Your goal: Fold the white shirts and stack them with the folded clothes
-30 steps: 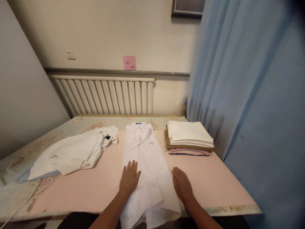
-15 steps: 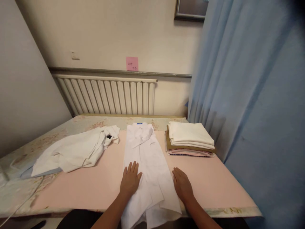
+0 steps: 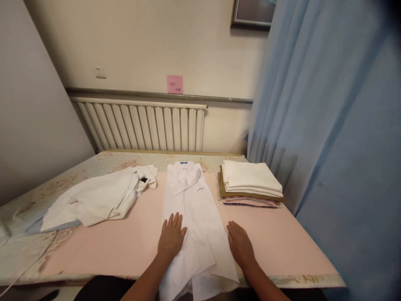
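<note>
Your left hand (image 3: 171, 237) lies flat, fingers spread, on the white shirt (image 3: 196, 217); your right hand (image 3: 240, 246) presses open-palmed at its right edge, gripping nothing.

Bare pink table (image 3: 125, 246) lay open near left, crumpled shirt (image 3: 97, 200) blocked far left, folded stack (image 3: 250, 184) and curtain (image 3: 328, 146) crowded right.

Both hands, left hand (image 3: 171, 237) and right hand (image 3: 240, 246), lie flat flanking the white shirt (image 3: 194, 213).
</note>
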A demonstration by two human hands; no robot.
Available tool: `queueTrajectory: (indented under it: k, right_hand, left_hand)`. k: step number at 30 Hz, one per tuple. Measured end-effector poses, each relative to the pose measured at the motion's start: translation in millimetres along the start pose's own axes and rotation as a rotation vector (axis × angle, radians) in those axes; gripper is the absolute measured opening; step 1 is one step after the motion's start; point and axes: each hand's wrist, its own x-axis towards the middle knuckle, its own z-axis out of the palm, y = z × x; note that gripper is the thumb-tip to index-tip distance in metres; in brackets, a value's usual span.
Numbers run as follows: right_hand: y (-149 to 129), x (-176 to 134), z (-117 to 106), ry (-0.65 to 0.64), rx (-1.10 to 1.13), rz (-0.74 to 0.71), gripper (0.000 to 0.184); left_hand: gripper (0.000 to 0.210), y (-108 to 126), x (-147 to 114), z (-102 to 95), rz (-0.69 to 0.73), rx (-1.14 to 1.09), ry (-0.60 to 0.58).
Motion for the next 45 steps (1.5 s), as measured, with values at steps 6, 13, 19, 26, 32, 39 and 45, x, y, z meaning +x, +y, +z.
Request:
queueTrajectory:
  k: [6,13,19,26,32,39,45]
  right_hand:
    - [-1.0,0.2,-0.8,-0.003,-0.014,0.001,0.030]
    - [-0.4,-0.8,1.1,-0.011,-0.041,-0.006,0.030]
    - [-1.0,-0.4,1.0,-0.014,-0.024,0.012,0.030]
    - [-1.2,0.1,-0.2,-0.021,-0.029,0.003,0.030]
    - [0.9,-1.7,2.9,-0.032,-0.013,0.013,0.030]
    - [2.5,-3.1,5.5,-0.018,-0.009,0.004,0.030]
    - [1.0,-1.6,3.3,-0.010,-0.014,0.008,0.030]
  left_hand:
    - [0.055,0.3,0.5,-1.1,-0.003,0.010,-0.028]
    - [0.056,0.3,0.4,-1.2,-0.007,0.004,-0.029]
    - [0.056,-0.4,-0.3,1.7,-0.007,0.013,-0.002]
    - [0.055,-1.8,-0.5,3.8,0.004,0.009,0.025]
    - [0.055,-3.5,-0.6,7.7,0.009,0.003,0.034]
    - [0.056,-2.1,0.0,3.8,-0.004,0.004,0.001]
    - [0.056,-1.9,0.1,4.0,-0.001,0.012,0.010]
